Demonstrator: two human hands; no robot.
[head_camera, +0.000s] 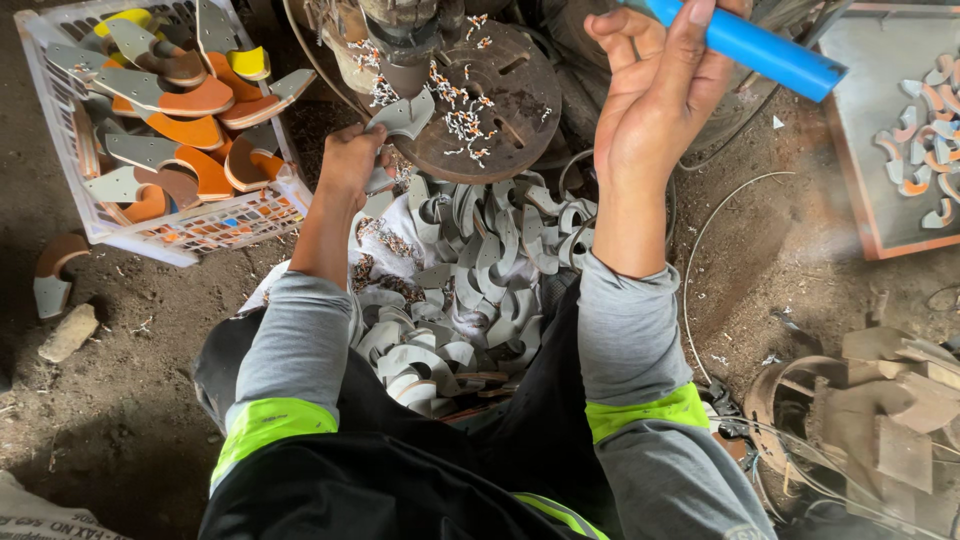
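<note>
Left hand (350, 160) fingers clenched on a grey curved metal piece (402, 115), pressing it onto the round drill plate (500, 100) under the spindle. Right hand (650, 90) fingers wrapped around the blue lever handle (760, 50). Risk: fingers sit just beside the bit; a snagged piece could spin and cut them.

Workshop: drill press table (500, 105), dirt floor (130, 370)

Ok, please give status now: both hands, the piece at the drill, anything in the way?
Left hand holds grey curved piece on round drill table. Right hand grips blue lever handle. Shavings lie on the table; nothing blocks.
</note>
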